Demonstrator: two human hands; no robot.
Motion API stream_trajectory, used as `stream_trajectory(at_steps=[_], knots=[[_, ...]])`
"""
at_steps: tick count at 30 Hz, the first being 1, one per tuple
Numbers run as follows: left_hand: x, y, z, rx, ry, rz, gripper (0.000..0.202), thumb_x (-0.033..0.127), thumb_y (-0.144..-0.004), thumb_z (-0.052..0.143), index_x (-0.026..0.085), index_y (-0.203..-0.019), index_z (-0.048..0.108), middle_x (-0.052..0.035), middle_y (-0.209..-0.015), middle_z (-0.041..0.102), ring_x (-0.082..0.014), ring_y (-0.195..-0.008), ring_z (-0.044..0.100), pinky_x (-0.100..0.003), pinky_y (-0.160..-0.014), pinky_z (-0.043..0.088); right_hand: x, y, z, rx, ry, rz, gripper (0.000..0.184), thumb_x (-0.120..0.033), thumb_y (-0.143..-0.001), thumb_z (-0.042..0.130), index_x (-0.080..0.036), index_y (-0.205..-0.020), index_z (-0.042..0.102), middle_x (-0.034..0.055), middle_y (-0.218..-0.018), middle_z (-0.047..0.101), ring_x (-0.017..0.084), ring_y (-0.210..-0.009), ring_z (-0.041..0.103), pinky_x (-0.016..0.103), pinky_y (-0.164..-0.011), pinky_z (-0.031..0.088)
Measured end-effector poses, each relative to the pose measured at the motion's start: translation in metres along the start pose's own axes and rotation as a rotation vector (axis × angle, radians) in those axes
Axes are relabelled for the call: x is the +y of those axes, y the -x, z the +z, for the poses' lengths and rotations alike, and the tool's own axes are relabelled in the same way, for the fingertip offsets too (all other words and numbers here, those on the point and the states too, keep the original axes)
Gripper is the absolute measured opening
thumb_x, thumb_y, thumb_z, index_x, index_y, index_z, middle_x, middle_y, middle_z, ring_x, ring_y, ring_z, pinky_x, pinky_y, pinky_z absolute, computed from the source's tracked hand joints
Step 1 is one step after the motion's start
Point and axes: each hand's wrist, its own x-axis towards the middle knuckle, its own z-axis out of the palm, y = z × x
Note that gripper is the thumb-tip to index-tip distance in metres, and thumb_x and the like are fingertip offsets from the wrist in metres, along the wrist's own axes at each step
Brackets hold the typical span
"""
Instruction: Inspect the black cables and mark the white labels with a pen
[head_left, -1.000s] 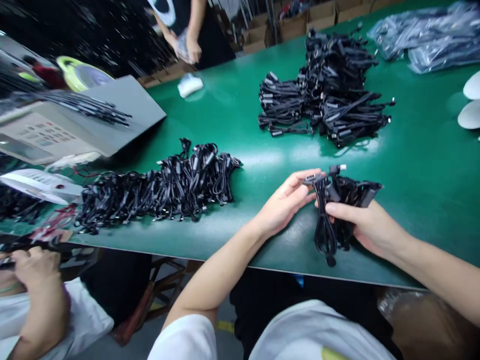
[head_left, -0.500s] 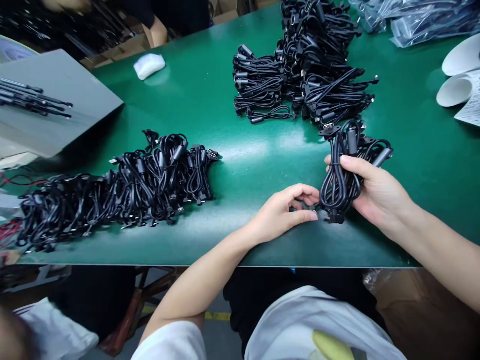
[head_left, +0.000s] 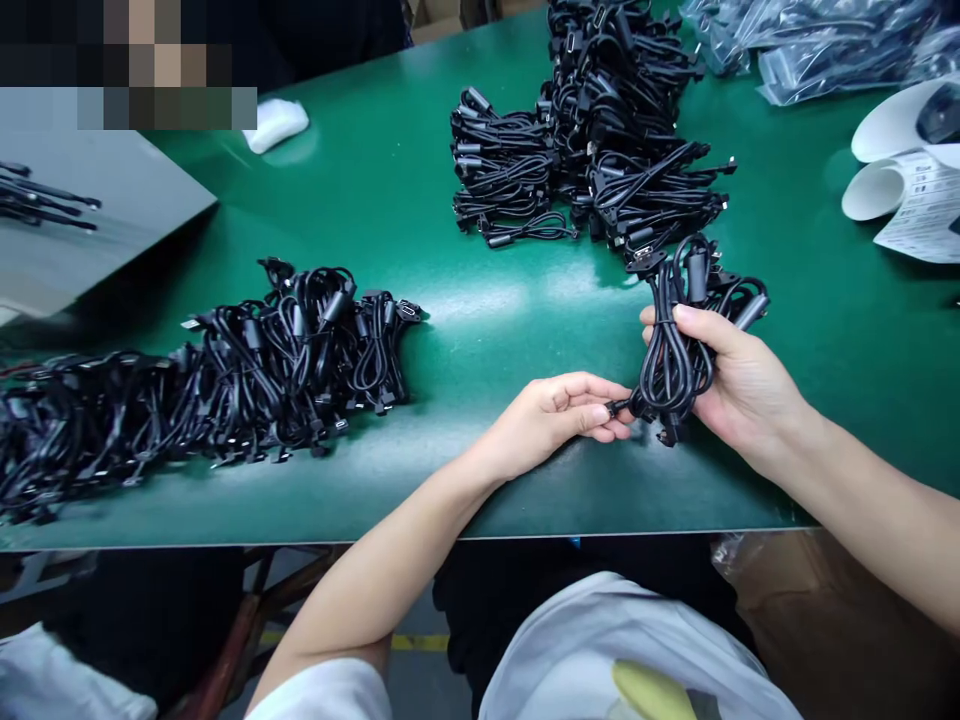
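Observation:
Several coiled black cables in a bunch (head_left: 675, 345) are gripped in my right hand (head_left: 739, 375), the thumb across their front. Below and to the left, my left hand (head_left: 566, 420) pinches a small black cable plug (head_left: 616, 407) between thumb and fingers; its short lead runs into the bunch. Another plug hangs at the bottom of the bunch. A long row of coiled black cables (head_left: 277, 350) lies to the left on the green table (head_left: 480, 340). Beyond my right hand is a high pile of similar cables (head_left: 622, 120).
Clear plastic bags (head_left: 832, 50) lie at the far right, above a curled printed paper (head_left: 926, 205). A white object (head_left: 276, 124) rests near the far edge, beside a grey box (head_left: 142, 190) at left. Another person's white clothing (head_left: 67, 675) shows at lower left.
My left hand has closed on a cable plug beside the bunch and holds it out to the left. My right hand keeps its hold. The whole view has shifted slightly.

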Motion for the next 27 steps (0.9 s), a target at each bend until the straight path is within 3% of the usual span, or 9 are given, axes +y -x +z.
stream_trajectory(at_steps=[2, 4, 7, 9, 12, 15, 20, 27], knots=[[-0.001, 0.001, 0.002, 0.053, -0.145, 0.092, 0.033, 0.034, -0.089, 0.069, 0.015, -0.116, 0.064, -0.0101, -0.11, 0.069, -0.0179, -0.099, 0.067, -0.031, -0.088, 0.053, 0.002, -0.001, -0.001, 0.008, 0.012, -0.042, 0.011, -0.023, -0.072, 0.078, -0.018, -0.079, 0.072, -0.0007, -0.077, 0.067, 0.013, -0.065, 0.062, 0.021, -0.057, 0.057], [-0.003, 0.002, 0.005, 0.189, -0.362, 0.26, 0.039, 0.036, -0.085, 0.073, 0.018, -0.117, 0.061, -0.0079, -0.11, 0.066, -0.0165, -0.1, 0.063, -0.03, -0.089, 0.051, 0.005, -0.001, 0.0, 0.026, 0.044, -0.137, 0.013, -0.022, -0.07, 0.08, -0.019, -0.076, 0.069, -0.0019, -0.075, 0.065, 0.013, -0.066, 0.06, 0.023, -0.06, 0.056], [-0.01, 0.004, 0.013, 0.341, -0.612, 0.462, 0.052, 0.039, -0.071, 0.085, 0.019, -0.109, 0.056, -0.0008, -0.092, 0.061, -0.0117, -0.08, 0.056, -0.025, -0.075, 0.049, 0.009, 0.0, 0.003, 0.049, 0.116, -0.339, 0.015, -0.018, -0.069, 0.081, -0.021, -0.075, 0.068, -0.0032, -0.077, 0.063, 0.013, -0.069, 0.058, 0.024, -0.065, 0.053], [-0.016, 0.005, 0.019, 0.352, -0.696, 0.482, 0.052, 0.042, -0.069, 0.087, 0.02, -0.101, 0.052, 0.0025, -0.083, 0.058, -0.01, -0.071, 0.053, -0.024, -0.069, 0.047, 0.012, 0.002, 0.006, 0.064, 0.157, -0.45, 0.016, -0.016, -0.068, 0.081, -0.021, -0.076, 0.068, -0.003, -0.079, 0.064, 0.014, -0.071, 0.058, 0.026, -0.068, 0.052], [-0.02, 0.005, 0.025, 0.377, -0.741, 0.442, 0.04, 0.039, -0.077, 0.08, 0.021, -0.097, 0.05, 0.0029, -0.082, 0.059, -0.0097, -0.071, 0.055, -0.025, -0.071, 0.047, 0.016, 0.004, 0.008, 0.079, 0.195, -0.548, 0.017, -0.016, -0.069, 0.082, -0.021, -0.079, 0.069, -0.0024, -0.083, 0.066, 0.016, -0.08, 0.061, 0.029, -0.078, 0.052], [-0.013, 0.004, 0.023, 0.35, -0.499, 0.345, 0.027, 0.029, -0.085, 0.073, 0.02, -0.1, 0.052, 0.0005, -0.087, 0.064, -0.0104, -0.078, 0.061, -0.025, -0.077, 0.05, 0.015, 0.002, 0.006, 0.023, 0.17, -0.558, 0.018, -0.018, -0.07, 0.083, -0.022, -0.081, 0.07, -0.0026, -0.086, 0.067, 0.016, -0.084, 0.062, 0.029, -0.082, 0.052], [-0.001, 0.001, 0.015, 0.196, 0.102, 0.121, 0.029, 0.029, -0.083, 0.073, 0.015, -0.101, 0.056, -0.0067, -0.093, 0.073, -0.0132, -0.076, 0.069, -0.027, -0.074, 0.055, 0.01, -0.002, 0.002, -0.049, 0.104, -0.385, 0.012, -0.02, -0.073, 0.082, -0.022, -0.081, 0.073, -0.0021, -0.086, 0.068, 0.015, -0.081, 0.064, 0.027, -0.079, 0.055], [-0.002, -0.001, 0.014, 0.186, 0.207, 0.132, 0.026, 0.022, -0.08, 0.078, 0.014, -0.097, 0.06, -0.0053, -0.092, 0.075, -0.0104, -0.072, 0.068, -0.023, -0.072, 0.054, 0.008, 0.004, 0.006, -0.098, 0.1, -0.277, 0.009, -0.017, -0.076, 0.081, -0.02, -0.08, 0.073, -0.0019, -0.084, 0.07, 0.013, -0.084, 0.068, 0.022, -0.077, 0.057]])
